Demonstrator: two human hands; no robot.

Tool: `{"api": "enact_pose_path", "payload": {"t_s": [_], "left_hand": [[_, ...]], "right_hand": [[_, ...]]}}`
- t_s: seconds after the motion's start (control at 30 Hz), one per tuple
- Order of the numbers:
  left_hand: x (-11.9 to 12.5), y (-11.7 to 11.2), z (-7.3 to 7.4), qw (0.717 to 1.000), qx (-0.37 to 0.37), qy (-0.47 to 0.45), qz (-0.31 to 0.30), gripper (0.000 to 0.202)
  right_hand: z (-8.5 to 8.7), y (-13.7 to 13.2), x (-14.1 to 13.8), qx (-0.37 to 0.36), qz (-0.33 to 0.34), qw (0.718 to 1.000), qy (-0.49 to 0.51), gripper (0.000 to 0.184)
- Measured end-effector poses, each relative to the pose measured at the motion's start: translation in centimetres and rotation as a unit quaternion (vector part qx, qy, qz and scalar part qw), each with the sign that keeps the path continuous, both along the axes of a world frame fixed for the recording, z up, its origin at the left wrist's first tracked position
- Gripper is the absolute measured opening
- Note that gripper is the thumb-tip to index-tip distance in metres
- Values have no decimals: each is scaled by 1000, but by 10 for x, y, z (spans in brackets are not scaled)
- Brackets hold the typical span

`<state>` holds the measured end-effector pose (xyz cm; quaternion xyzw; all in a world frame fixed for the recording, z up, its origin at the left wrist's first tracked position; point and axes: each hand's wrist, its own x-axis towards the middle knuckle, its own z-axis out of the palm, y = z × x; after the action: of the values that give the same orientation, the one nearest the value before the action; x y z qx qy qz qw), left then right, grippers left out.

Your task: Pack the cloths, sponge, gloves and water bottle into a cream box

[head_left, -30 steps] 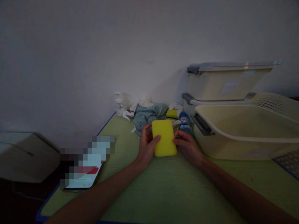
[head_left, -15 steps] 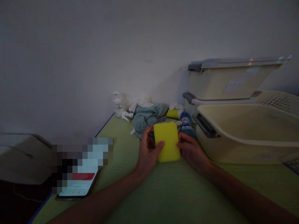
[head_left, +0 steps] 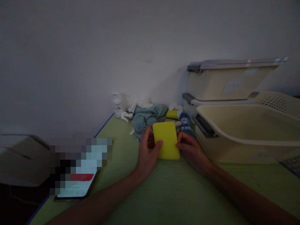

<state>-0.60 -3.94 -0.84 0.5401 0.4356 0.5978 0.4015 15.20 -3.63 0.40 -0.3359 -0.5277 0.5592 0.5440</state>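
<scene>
- The yellow pad (head_left: pixel 167 136) is a flat, sponge-like block, taller than it is wide, with softly rounded corners and straight sides.
- Its colour is one even, bright lemon yellow across the face turned to the camera, the most vivid thing in the dim light; that face looks smooth and plain, and its back is hidden.
- It stands nearly upright, leaning slightly so that its top sits a little left of its bottom.
- It is between the two hands, over the middle of the green table (head_left: pixel 150 197); whether its lower edge touches the tabletop cannot be told.
- The left hand (head_left: pixel 145 157) grips the pad's left side, thumb pressed on the front face, fingers curving up along the edge and partly behind.
- The right hand (head_left: pixel 193 152) has thumb and fingers drawn close together, pinching at the pad's right edge.
- Behind the pad lies a crumpled grey-blue cloth (head_left: pixel 146 117), partly covered by it.
- A blue bottle (head_left: pixel 186 121) is just beyond the right hand, near the cream basket (head_left: pixel 234 150).
- A lit phone (head_left: pixel 75 184), its screen mostly blurred out, lies near the left forearm.
</scene>
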Motion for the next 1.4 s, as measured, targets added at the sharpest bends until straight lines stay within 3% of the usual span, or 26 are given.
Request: {"api": "enact_pose_path", "payload": {"t_s": [0.37,0.67,0.83,0.97,1.13,1.3,1.4], "left_hand": [[0,2,6,998,-29,-60,-19,36],[2,3,5,990,-54,-101,-82,51],[3,0,4,979,-52,-120,-156,58],[3,-2,4,978,-103,-118,-136,52],[5,-4,11,949,-206,-196,-138,54],[5,-4,14,933,-245,-224,-138,47],[5,-3,14,926,-256,-241,-136,38]], "right_hand": [[6,-4,0,38,9,999,-34,16],[5,-5,2,113,77,986,-93,9],[9,-8,1,140,95,978,-123,11],[8,-8,0,165,111,968,-150,16],[4,-4,0,170,72,971,-149,13],[2,1,0,137,2,980,-144,2],[1,2,0,118,-5,984,-136,10]]}}
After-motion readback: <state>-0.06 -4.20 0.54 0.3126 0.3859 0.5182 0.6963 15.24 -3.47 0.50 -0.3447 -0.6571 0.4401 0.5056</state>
